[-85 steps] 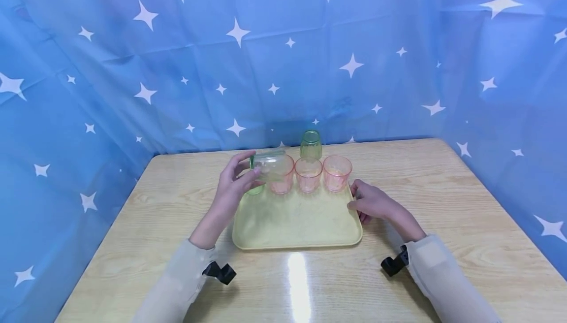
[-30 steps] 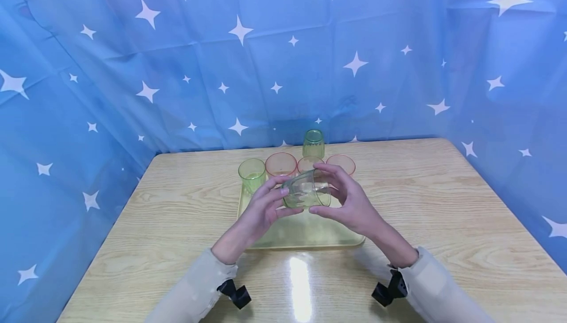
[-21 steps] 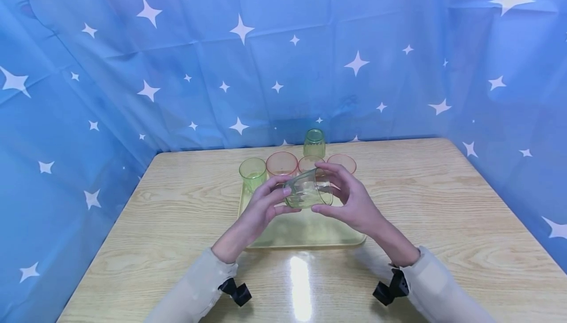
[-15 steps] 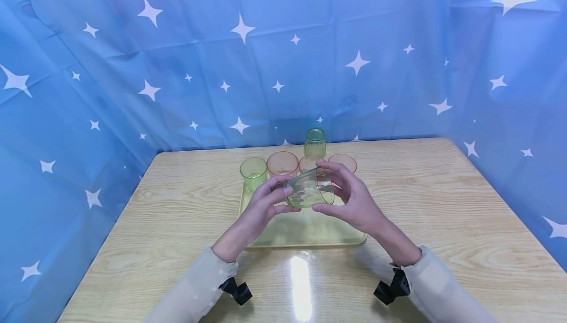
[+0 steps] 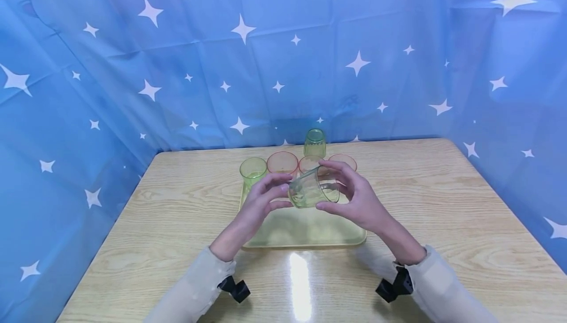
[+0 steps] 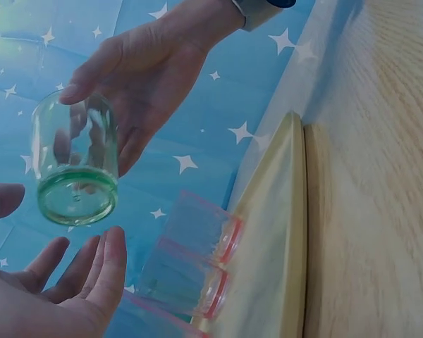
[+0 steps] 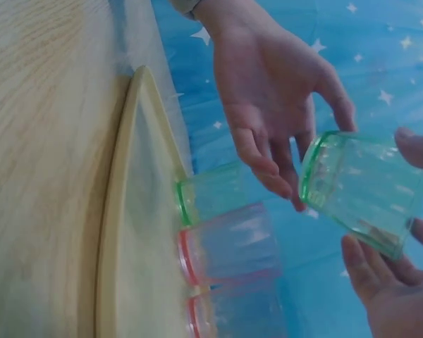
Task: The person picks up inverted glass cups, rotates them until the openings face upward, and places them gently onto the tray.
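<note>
A clear green glass (image 5: 306, 191) is held tilted above the tray, its base toward the left and its mouth toward the right. My right hand (image 5: 360, 199) grips it near the rim, thumb below and fingers above. Just off the base, my left hand (image 5: 260, 201) has its fingers spread; the left wrist view shows a gap between those fingertips and the glass (image 6: 74, 151). Beneath lies a pale yellow tray (image 5: 305, 234). Along its far side stand a green glass (image 5: 253, 169) and three pink glasses (image 5: 282, 163), partly hidden behind my hands.
Another green glass (image 5: 315, 142) stands upside down behind the pink row, near the table's back edge. The wooden table (image 5: 168, 214) extends around the tray. A blue star-patterned curtain (image 5: 274, 57) hangs behind and at both sides.
My right hand left the tray's edge and took the glass by its rim, after my left hand brought it over from the left. My left fingers have now come away from its base.
</note>
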Tool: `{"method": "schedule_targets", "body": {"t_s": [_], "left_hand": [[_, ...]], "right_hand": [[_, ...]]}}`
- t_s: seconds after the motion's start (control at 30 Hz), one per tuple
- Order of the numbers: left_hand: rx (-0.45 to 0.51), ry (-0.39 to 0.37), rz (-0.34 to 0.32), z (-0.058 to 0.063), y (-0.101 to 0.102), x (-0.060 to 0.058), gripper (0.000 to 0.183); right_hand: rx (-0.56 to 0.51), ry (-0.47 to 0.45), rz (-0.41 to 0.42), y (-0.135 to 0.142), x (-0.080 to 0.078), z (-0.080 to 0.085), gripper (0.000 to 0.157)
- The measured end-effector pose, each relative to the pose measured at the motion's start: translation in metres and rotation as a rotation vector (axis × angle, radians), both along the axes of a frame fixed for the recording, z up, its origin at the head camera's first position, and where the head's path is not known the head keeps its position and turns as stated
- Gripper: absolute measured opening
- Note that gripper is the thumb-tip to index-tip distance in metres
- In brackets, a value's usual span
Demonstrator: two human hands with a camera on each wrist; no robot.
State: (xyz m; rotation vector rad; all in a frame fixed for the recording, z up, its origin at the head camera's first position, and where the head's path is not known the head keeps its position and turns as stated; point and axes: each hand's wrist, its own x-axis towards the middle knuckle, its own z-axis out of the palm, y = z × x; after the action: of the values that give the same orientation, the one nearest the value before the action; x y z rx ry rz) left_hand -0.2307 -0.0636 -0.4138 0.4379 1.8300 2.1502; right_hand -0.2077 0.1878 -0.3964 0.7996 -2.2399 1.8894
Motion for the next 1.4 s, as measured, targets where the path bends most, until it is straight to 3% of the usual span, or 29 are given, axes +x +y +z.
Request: {"method": "schedule_targets", "body": {"t_s": [0.3,0.63,0.83,1.4], "left_hand": [[0.016,-0.004,0.044,0.004,-0.007,-0.005,0.043],[0.009,0.014,0.101,0.011,-0.018,-0.009,0.036],[0.010,0.022,0.125,0.013,-0.024,-0.013,0.034],[0.027,0.031,0.201,0.019,-0.039,-0.020,0.027]], "right_hand": [[0.111,0.008,-0.012,0.012,-0.003,0.004,0.080],[0.398,0.025,-0.061,0.029,-0.009,0.008,0.080],[0.519,0.041,-0.067,0.035,-0.011,0.009,0.080],[0.703,0.020,-0.074,0.047,-0.016,0.001,0.081]]}}
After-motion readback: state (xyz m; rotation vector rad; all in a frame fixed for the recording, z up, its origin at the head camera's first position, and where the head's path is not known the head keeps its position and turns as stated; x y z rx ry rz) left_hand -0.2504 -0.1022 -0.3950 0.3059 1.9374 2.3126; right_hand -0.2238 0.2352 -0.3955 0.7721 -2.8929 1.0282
